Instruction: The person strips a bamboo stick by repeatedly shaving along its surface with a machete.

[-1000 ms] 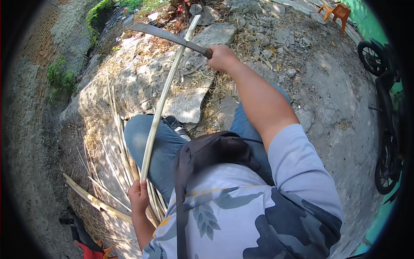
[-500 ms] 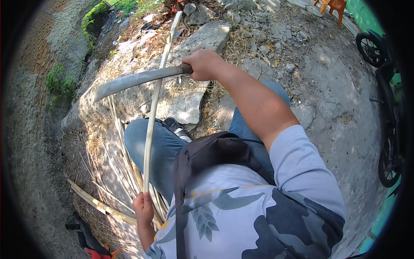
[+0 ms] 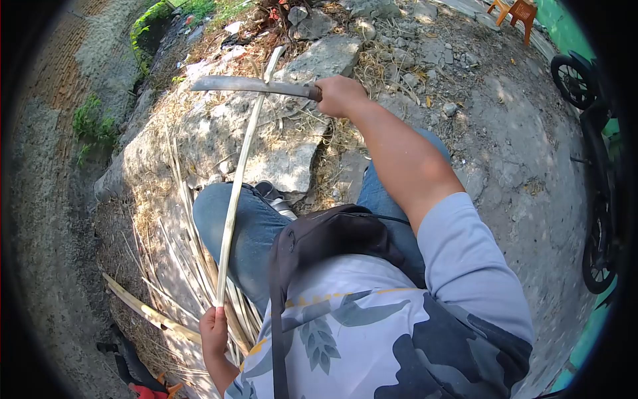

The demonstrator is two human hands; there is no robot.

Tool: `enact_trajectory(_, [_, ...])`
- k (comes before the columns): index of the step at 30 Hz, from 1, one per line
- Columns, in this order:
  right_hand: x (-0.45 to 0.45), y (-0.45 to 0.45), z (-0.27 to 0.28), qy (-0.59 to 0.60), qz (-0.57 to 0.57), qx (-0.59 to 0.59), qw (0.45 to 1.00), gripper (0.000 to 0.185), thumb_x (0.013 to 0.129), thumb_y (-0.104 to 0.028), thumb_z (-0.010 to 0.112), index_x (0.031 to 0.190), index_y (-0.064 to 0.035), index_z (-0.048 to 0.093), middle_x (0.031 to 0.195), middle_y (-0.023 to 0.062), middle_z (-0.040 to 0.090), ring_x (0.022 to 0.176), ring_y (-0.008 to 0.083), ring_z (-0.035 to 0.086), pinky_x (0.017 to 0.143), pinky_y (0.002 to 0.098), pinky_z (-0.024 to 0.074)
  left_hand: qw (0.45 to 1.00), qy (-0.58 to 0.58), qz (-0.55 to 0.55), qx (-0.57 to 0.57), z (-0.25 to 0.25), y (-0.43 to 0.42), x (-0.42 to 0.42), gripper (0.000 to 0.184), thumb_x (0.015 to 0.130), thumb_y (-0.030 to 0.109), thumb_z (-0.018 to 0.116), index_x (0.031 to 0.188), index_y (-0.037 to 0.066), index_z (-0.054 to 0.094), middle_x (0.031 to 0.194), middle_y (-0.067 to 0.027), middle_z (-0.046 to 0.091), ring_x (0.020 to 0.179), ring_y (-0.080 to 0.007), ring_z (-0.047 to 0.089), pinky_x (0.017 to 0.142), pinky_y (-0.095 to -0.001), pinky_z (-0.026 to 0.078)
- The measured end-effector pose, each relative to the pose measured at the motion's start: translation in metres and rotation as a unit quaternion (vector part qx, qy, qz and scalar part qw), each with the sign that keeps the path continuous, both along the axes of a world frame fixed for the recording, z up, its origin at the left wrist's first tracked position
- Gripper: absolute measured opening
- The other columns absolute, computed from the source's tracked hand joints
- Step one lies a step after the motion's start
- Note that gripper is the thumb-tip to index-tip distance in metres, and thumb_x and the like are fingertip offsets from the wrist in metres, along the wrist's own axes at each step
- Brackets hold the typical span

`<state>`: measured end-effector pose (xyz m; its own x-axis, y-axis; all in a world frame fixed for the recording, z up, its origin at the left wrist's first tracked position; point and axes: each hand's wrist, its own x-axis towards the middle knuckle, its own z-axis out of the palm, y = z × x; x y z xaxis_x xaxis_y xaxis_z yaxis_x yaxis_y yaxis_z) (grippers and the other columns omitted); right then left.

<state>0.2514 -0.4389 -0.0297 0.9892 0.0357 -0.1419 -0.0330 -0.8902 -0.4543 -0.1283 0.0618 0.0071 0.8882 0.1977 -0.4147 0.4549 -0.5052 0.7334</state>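
Note:
My right hand (image 3: 340, 96) is closed around the handle of a machete (image 3: 249, 84), its long blade pointing left. The blade lies across a pale split bamboo strip (image 3: 239, 174), close to the far end, and a thin sliver stands up beside it. Low at the left, my left hand (image 3: 214, 332) grips the near end of that strip. The strip slants forward over my bent knee (image 3: 232, 213). Under and left of it, a bundle of similar long strips (image 3: 199, 256) lies on the ground, partly hidden by my leg and left hand.
A broken concrete slab (image 3: 286, 159) and rubble (image 3: 399, 56) lie ahead among dry shavings. A wider bamboo piece (image 3: 149, 311) rests at lower left. To the right stands a motorcycle (image 3: 595, 159); orange plastic furniture (image 3: 522, 12) is at upper right. Someone in red (image 3: 149, 392) shows at bottom left.
My right hand and the machete have moved forward and to the right, so the blade crosses nearer the strip's far end. My left hand has drawn slightly back with the strip.

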Motion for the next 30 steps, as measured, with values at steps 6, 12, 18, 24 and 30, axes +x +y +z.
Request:
enact_trajectory(6, [0.004, 0.013, -0.007, -0.044, 0.016, 0.028, 0.999, 0.028, 0.085, -0.022, 0.066, 0.113, -0.019, 0.072, 0.115, 0.0109, 0.074, 0.109, 0.0336, 0.071, 0.094, 0.0503, 0.0561, 0.997, 0.03, 0.05, -0.058, -0.009, -0.012, 0.011, 0.022, 0.106, 0.021, 0.057, 0.095, 0.002, 0.059, 0.076, -0.003, 0.061, 0.061, -0.0088, 0.057, 0.058, -0.0236, 0.049])
enact_trajectory(12, [-0.004, 0.018, 0.005, -0.053, 0.016, 0.033, 0.998, 0.025, 0.085, -0.025, 0.068, 0.109, -0.0183, 0.071, 0.11, 0.0117, 0.074, 0.107, 0.0337, 0.071, 0.091, 0.0501, 0.0566, 0.997, -0.045, 0.065, 0.009, -0.008, -0.053, 0.024, 0.019, 0.107, 0.015, 0.05, 0.098, 0.001, 0.059, 0.071, -0.0004, 0.056, 0.059, -0.0064, 0.049, 0.053, -0.0243, 0.038])
enact_trajectory(18, [-0.019, 0.021, 0.026, -0.115, 0.154, -0.032, 0.981, 0.021, 0.081, -0.023, 0.07, 0.102, -0.0183, 0.071, 0.095, 0.0109, 0.074, 0.096, 0.0336, 0.073, 0.083, 0.049, 0.0579, 0.972, -0.177, -0.012, 0.154, -0.035, -0.062, 0.024, 0.044, 0.11, 0.034, 0.054, 0.082, 0.001, 0.057, 0.063, 0.0023, 0.047, 0.061, -0.007, 0.041, 0.054, -0.0286, 0.034])
enact_trajectory(24, [-0.037, 0.052, 0.032, -0.141, 0.284, -0.09, 0.944, 0.019, 0.078, -0.022, 0.073, 0.097, -0.0173, 0.069, 0.09, 0.0076, 0.073, 0.089, 0.0324, 0.073, 0.075, 0.0471, 0.0569, 0.981, -0.156, 0.003, 0.119, -0.038, -0.054, 0.033, 0.046, 0.107, 0.037, 0.061, 0.079, 0.001, 0.057, 0.062, 0.002, 0.047, 0.06, -0.0067, 0.039, 0.053, -0.0294, 0.034])
enact_trajectory(30, [0.005, -0.007, -0.01, -0.056, 0.034, 0.007, 0.998, 0.024, 0.081, -0.02, 0.069, 0.105, -0.0166, 0.071, 0.104, 0.0113, 0.075, 0.101, 0.0342, 0.072, 0.087, 0.0478, 0.0569, 0.97, -0.174, -0.01, 0.167, -0.032, -0.058, 0.036, 0.05, 0.105, 0.039, 0.064, 0.075, 0.001, 0.055, 0.059, 0.0026, 0.044, 0.058, -0.0071, 0.036, 0.051, -0.0292, 0.031])
